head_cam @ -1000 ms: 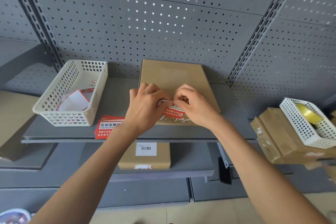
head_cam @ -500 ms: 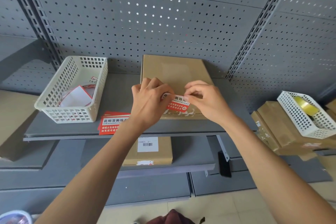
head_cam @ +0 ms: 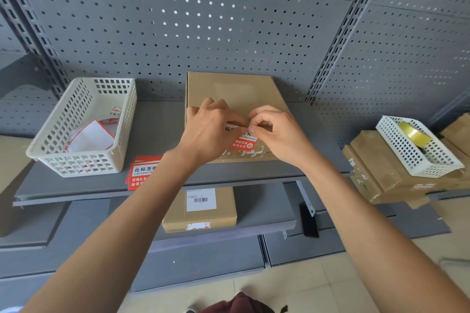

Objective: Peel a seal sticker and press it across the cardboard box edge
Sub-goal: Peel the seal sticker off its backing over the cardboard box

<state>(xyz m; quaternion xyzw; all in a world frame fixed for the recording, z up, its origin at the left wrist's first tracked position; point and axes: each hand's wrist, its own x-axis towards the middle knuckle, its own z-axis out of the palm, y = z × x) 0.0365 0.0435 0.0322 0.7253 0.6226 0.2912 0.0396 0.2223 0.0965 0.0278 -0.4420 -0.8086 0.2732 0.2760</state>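
A flat cardboard box [head_cam: 236, 91] lies on the grey shelf [head_cam: 157, 132], its near edge marked with torn white residue. A red and white seal sticker [head_cam: 243, 141] hovers over the box's near part. My left hand [head_cam: 208, 132] pinches the sticker's left side. My right hand [head_cam: 278, 132] pinches its top right corner with thumb and forefinger. Both hands cover much of the sticker. Whether the sticker touches the box I cannot tell.
A stack of red seal stickers [head_cam: 142, 171] lies on the shelf at the left, beside a white basket [head_cam: 84, 124] with paper scraps. Another box [head_cam: 201, 208] sits on the lower shelf. At the right, a white basket [head_cam: 417, 145] with tape rests on cartons.
Both hands have moved closer together over the sticker, with the right fingers curled tighter at its top edge. The view has shifted slightly.
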